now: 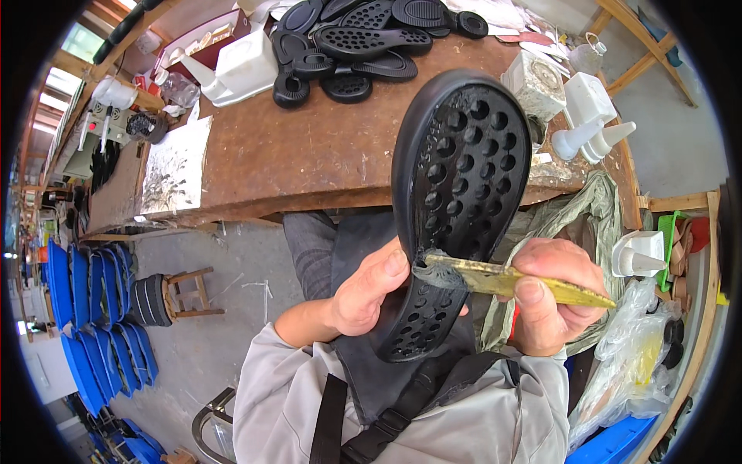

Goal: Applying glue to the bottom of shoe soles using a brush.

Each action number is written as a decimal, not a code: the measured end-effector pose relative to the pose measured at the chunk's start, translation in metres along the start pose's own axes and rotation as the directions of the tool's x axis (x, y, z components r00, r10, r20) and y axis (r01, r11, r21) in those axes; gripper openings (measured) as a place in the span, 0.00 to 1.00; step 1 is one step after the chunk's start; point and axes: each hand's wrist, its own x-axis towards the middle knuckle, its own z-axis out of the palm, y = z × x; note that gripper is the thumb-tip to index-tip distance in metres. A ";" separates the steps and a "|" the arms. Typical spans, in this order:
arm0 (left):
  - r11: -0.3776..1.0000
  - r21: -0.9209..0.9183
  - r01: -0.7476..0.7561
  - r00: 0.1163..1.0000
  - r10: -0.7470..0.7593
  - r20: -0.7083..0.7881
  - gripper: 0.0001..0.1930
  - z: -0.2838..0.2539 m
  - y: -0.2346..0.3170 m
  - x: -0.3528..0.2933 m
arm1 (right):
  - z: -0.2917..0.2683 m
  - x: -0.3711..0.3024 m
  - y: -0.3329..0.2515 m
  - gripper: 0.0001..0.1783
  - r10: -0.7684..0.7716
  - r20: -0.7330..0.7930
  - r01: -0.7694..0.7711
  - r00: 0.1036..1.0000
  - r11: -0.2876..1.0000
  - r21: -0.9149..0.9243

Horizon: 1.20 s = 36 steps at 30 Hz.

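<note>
My left hand [366, 292] is closed round the narrow middle of a black shoe sole [469, 185], its thumb along the left edge. The sole is tilted upright in front of me, wide end up, its hollowed face with rows of round holes toward me. My right hand [558, 292] grips a flat, yellow-handled brush [483, 277] between thumb and fingers. The brush's dark, worn bristles touch the sole at its narrow waist, close to my left thumb. Shiny wet-looking streaks run along the sole's left inner edge. Most fingers of my left hand are hidden behind the sole.
A brown workbench [309, 155] lies ahead, with a pile of black soles [372, 42] at its back. White plastic spouted bottles [243, 68] and a stained square container [535, 83] stand on it. Blue racks [77, 286] and a wooden stool [185, 294] are at left, plastic bags [630, 356] at right.
</note>
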 end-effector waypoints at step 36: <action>0.958 -0.263 -0.114 0.987 0.080 -0.138 0.26 -0.020 0.005 0.017 | 0.014 0.002 -0.005 0.12 -0.099 0.398 0.086 0.912 0.995 0.050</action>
